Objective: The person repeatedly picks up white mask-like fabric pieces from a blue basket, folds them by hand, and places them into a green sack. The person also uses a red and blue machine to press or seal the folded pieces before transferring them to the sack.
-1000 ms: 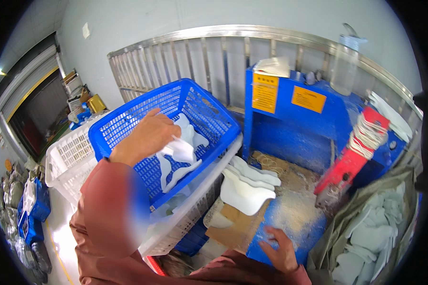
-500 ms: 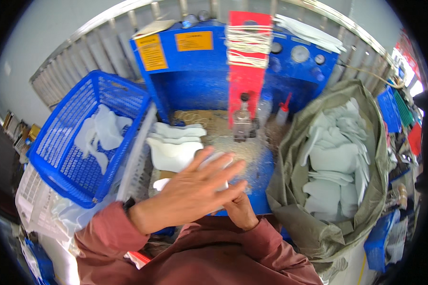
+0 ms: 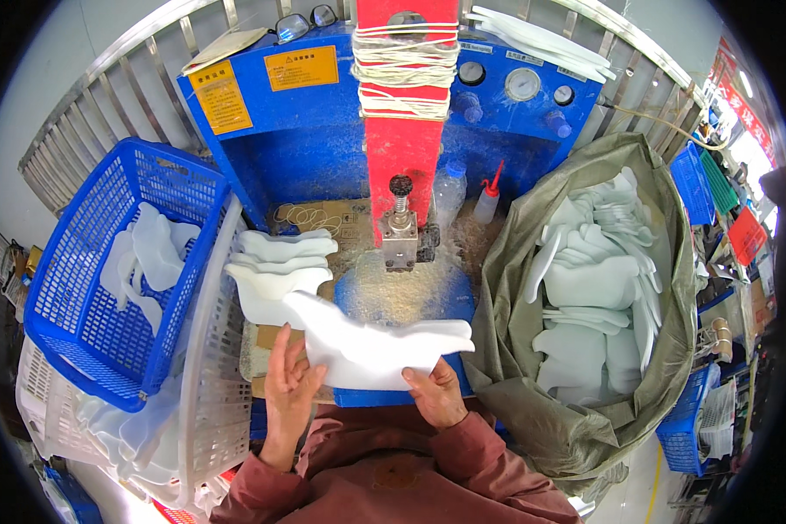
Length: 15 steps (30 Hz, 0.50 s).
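A white, wavy-edged flat piece [image 3: 371,354] is tilted up over the blue work surface, in front of the press. Its right end shows what look like two layers. My right hand [image 3: 438,397] pinches its lower right edge, thumb on the near face. By the lower left corner is my left hand [image 3: 290,389], palm turned up and fingers apart; whether it touches the piece is hard to tell. Just beyond lie several similar white pieces [image 3: 279,293], overlapping in a row. A metal press head [image 3: 400,240] hangs from a red arm [image 3: 403,157] wound with pale cord.
A blue basket [image 3: 44,297] with a few pale pieces stands on the left, above a white crate [image 3: 214,393]. On the right, an olive sack [image 3: 498,349] holds many pale pieces. A plastic bottle [image 3: 450,192] and a red-tipped squeeze bottle [image 3: 487,203] stand behind the press head.
My left hand, blurred across the piece before, has drawn back to its left corner. The white piece now shows fully, held up in my right hand. The view has shifted slightly.
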Motion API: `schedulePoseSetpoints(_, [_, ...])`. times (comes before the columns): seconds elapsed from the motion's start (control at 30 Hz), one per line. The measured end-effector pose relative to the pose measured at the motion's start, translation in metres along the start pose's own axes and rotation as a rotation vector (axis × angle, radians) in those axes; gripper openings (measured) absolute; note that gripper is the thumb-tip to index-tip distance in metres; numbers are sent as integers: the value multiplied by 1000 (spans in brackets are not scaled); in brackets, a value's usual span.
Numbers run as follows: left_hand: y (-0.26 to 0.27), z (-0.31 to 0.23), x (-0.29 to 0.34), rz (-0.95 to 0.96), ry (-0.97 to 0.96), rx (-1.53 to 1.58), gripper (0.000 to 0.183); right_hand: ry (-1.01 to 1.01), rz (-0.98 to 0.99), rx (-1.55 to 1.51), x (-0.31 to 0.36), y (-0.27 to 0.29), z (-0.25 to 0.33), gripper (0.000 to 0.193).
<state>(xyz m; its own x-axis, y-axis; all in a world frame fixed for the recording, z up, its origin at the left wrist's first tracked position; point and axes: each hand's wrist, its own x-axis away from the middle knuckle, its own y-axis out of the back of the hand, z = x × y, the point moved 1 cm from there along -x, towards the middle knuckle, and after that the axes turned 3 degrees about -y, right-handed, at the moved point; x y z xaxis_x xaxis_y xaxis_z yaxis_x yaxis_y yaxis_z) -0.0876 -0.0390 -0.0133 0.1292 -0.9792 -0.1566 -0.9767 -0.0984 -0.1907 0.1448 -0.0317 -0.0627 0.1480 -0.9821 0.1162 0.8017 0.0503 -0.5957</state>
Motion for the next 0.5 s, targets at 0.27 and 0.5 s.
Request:
schedulePoseSetpoints(0.27, [5,25,-24,-24,-58,-110,66,53,0,314,-14,0,28,30])
schedulePoseSetpoints(0.5, [-7,-10,-20,-74,-412,-860,48,-15,-64,364,-24,-6,30,26])
